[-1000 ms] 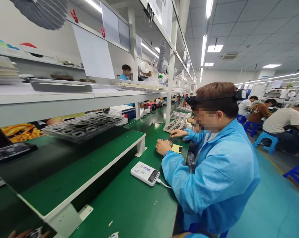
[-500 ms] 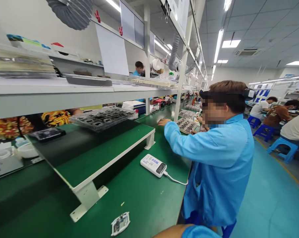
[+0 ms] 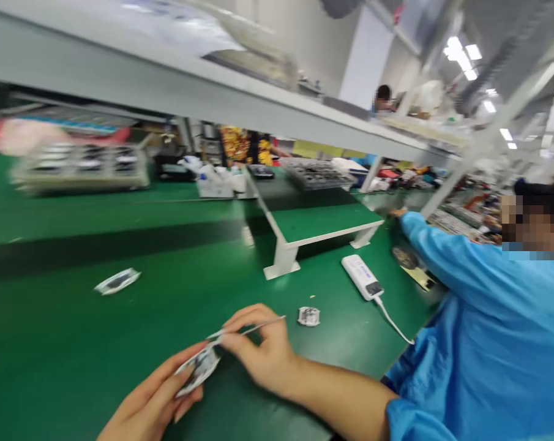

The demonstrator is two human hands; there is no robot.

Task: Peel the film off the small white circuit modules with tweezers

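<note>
My left hand (image 3: 155, 395) is closed around a small white-edged flat part (image 3: 198, 367) low in the view, above the green bench (image 3: 74, 343). My right hand (image 3: 258, 349) pinches thin metal tweezers (image 3: 262, 324), whose tip meets the top of that part. A second small part (image 3: 308, 316) lies on the bench just right of my right hand. A third one (image 3: 117, 281) lies further left. The whole picture is smeared by motion.
A co-worker in a blue coat (image 3: 479, 318) sits at my right, reaching over the bench. A white power bank (image 3: 362, 277) with a cable lies by that sleeve. A low green riser shelf (image 3: 325, 223) stands behind, with trays (image 3: 81, 166) further back.
The view has swung left and down from the co-worker to my own hands, which now show holding the small part and the tweezers. The co-worker's arm stays stretched over the bench.
</note>
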